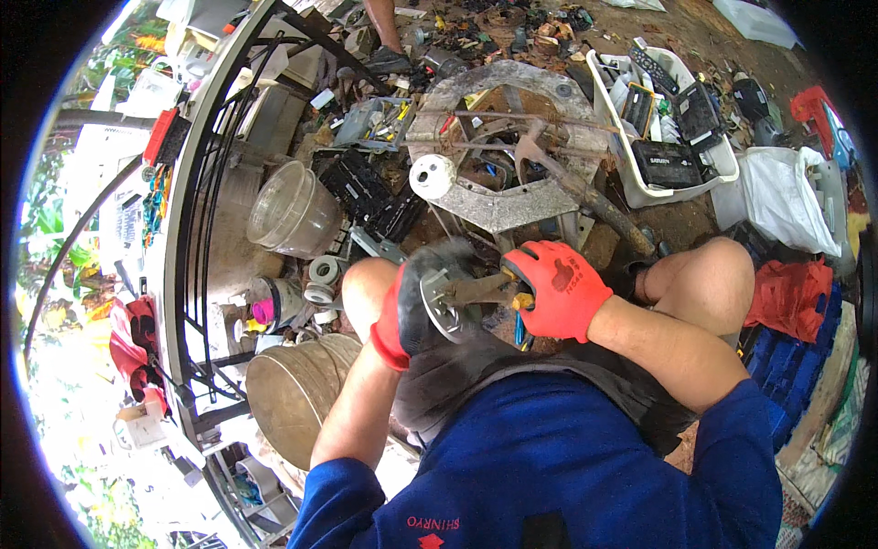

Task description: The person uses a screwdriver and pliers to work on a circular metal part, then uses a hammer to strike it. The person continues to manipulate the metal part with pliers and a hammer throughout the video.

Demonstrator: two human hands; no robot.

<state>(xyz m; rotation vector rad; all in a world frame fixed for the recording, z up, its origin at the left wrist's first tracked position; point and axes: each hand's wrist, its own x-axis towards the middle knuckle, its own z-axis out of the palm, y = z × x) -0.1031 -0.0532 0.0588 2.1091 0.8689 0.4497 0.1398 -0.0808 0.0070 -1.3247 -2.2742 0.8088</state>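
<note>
My left hand [416, 297], in a red and black glove, is closed around a round, flat metal part [444, 309] with openings in it. Its outer edge is smeared by motion. In my right hand [560, 291], gloved in red, is a rusty brown hand tool [476, 291] with worn yellow grips. Its far end meets the metal part; whether it is pliers or snips I cannot make out. Both hands are over my lap. Just beyond them, a hammer [572, 183] with a long handle lies across a grey, frame-like block [494, 209]. A white round piece [433, 177] rests on the block's left corner.
A white bin [619, 174] of black electronic parts stands at the far right, beside a white sack [788, 197]. To the left are a clear bucket [302, 220], a tan bucket [283, 403] and a black metal rack [206, 247]. Another person's foot [389, 62] shows beyond.
</note>
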